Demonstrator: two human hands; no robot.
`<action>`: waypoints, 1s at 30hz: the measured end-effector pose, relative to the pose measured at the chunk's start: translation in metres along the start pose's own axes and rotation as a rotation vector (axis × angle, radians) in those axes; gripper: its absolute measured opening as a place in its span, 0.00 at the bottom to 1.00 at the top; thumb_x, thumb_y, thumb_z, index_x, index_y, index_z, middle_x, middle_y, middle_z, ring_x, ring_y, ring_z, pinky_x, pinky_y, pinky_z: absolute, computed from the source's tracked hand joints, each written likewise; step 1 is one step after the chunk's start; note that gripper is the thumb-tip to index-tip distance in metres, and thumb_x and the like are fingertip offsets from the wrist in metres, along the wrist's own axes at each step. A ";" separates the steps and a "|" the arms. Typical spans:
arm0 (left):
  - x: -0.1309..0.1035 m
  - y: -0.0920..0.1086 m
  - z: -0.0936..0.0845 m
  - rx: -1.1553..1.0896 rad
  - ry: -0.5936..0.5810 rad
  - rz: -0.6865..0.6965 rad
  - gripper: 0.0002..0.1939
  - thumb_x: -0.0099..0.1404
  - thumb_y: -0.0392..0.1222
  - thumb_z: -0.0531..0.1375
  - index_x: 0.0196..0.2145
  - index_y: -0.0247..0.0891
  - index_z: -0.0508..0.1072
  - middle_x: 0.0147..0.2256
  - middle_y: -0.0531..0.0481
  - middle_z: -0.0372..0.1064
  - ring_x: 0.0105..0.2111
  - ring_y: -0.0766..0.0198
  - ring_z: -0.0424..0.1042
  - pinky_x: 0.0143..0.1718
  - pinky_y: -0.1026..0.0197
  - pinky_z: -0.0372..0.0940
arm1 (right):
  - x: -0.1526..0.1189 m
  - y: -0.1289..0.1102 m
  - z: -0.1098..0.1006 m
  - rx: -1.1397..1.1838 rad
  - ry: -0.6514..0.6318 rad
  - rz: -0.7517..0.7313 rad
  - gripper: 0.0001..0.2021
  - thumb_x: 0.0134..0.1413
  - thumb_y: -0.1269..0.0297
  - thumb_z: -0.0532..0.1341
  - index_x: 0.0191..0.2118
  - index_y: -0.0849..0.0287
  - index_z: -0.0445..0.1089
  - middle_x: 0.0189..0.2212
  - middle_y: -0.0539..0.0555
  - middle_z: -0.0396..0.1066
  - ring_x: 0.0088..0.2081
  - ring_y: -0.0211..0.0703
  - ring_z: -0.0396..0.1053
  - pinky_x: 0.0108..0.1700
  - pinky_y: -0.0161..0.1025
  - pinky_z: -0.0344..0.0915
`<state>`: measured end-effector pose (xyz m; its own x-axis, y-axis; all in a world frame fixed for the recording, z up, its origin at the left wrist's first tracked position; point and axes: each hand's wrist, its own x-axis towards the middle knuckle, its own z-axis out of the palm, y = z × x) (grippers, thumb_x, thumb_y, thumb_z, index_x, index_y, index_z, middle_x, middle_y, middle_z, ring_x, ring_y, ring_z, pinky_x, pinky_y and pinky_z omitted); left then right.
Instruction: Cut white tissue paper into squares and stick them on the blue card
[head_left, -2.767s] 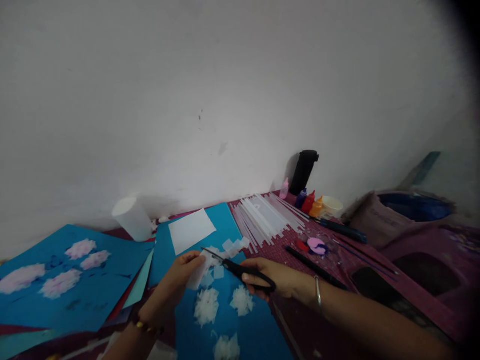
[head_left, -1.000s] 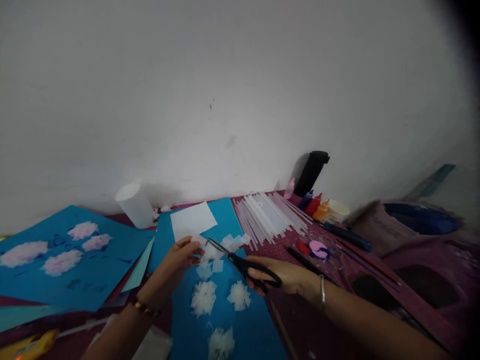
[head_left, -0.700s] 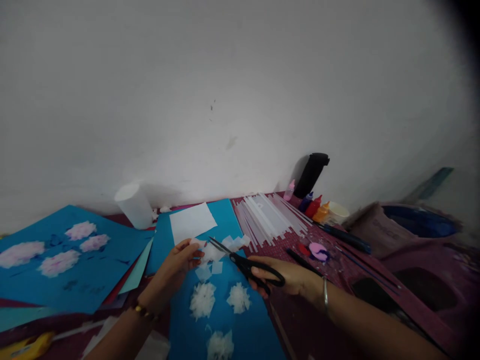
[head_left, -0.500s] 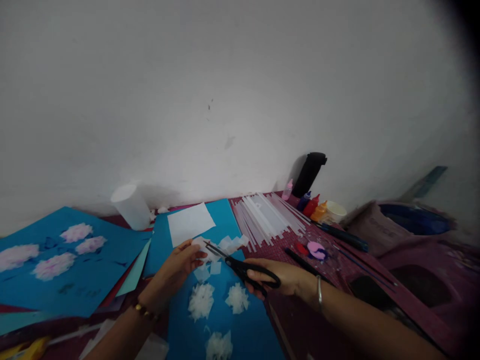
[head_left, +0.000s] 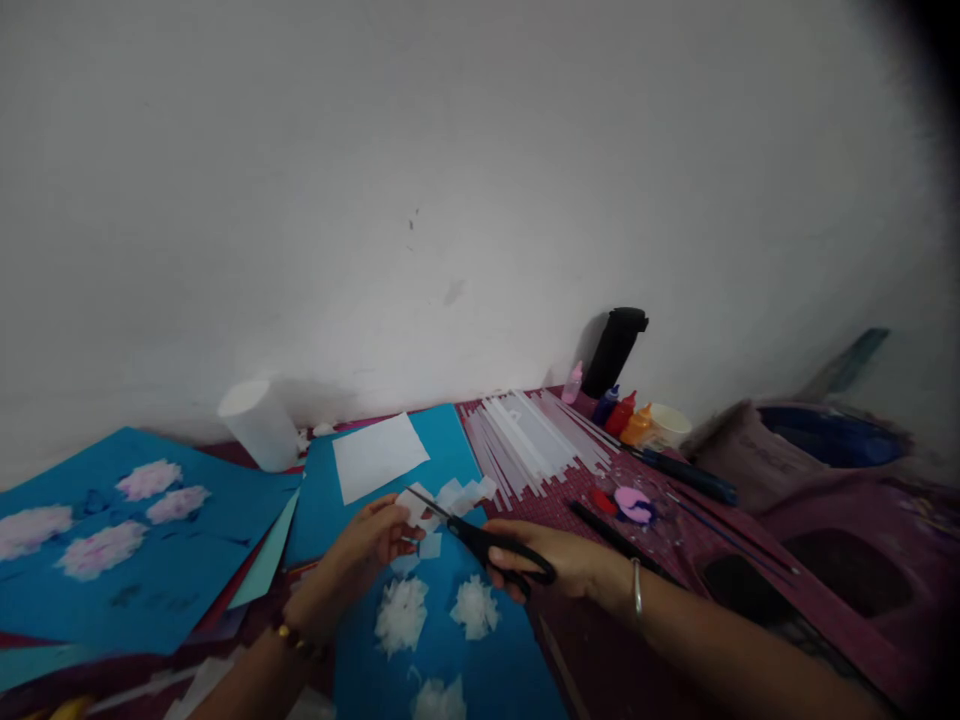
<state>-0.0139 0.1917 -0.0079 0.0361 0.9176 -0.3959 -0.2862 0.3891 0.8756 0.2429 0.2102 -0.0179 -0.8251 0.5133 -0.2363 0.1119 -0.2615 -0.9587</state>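
Observation:
My right hand (head_left: 536, 558) grips the handles of black scissors (head_left: 480, 543), whose blades point up and left. Between the fingers of my left hand (head_left: 375, 540) is a piece of thin white paper (head_left: 415, 505), and the scissor blades lie against it. Small cut white squares (head_left: 430, 546) rest just below, on a blue sheet (head_left: 442, 600). Ruffled white paper flowers, one on the left (head_left: 402, 614) and one on the right (head_left: 475, 607), sit nearer me, with a third (head_left: 439, 698) at the bottom edge.
White strips (head_left: 532, 440) lie behind my right hand. Paint bottles (head_left: 621, 412), a black holder (head_left: 615, 350) and a pink paint blob (head_left: 634, 503) are to the right. On the left stand a white roll (head_left: 259, 425) and a blue sheet with pinkish flowers (head_left: 101, 550). A wall rises behind.
The scissor blades look closer together than before. The white paper in my left hand has turned slightly, and my left hand sits a little lower. The whole view has shifted slightly.

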 end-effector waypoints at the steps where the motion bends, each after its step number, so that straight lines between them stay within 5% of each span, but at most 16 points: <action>1: 0.000 0.002 -0.002 0.002 -0.007 0.003 0.14 0.47 0.46 0.68 0.26 0.37 0.68 0.27 0.48 0.73 0.28 0.61 0.73 0.29 0.61 0.64 | 0.000 0.000 -0.001 0.005 0.009 -0.004 0.27 0.47 0.40 0.62 0.37 0.61 0.60 0.27 0.47 0.64 0.23 0.30 0.62 0.25 0.30 0.55; 11: 0.010 -0.001 -0.014 0.181 0.106 -0.061 0.15 0.49 0.49 0.66 0.26 0.35 0.71 0.32 0.42 0.77 0.24 0.66 0.70 0.26 0.63 0.62 | 0.004 0.008 -0.006 0.045 0.003 -0.026 0.25 0.48 0.42 0.63 0.37 0.61 0.61 0.26 0.47 0.63 0.23 0.30 0.61 0.24 0.31 0.56; 30: 0.011 0.000 -0.007 0.374 0.063 -0.044 0.10 0.50 0.46 0.63 0.23 0.36 0.72 0.28 0.44 0.75 0.24 0.64 0.69 0.25 0.63 0.61 | 0.006 0.006 -0.002 -0.019 0.045 -0.008 0.25 0.48 0.41 0.63 0.35 0.61 0.61 0.23 0.44 0.63 0.16 0.26 0.57 0.18 0.28 0.53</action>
<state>-0.0206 0.2011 -0.0142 -0.0217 0.8972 -0.4410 0.0835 0.4412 0.8935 0.2398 0.2138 -0.0258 -0.8005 0.5512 -0.2352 0.1162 -0.2423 -0.9632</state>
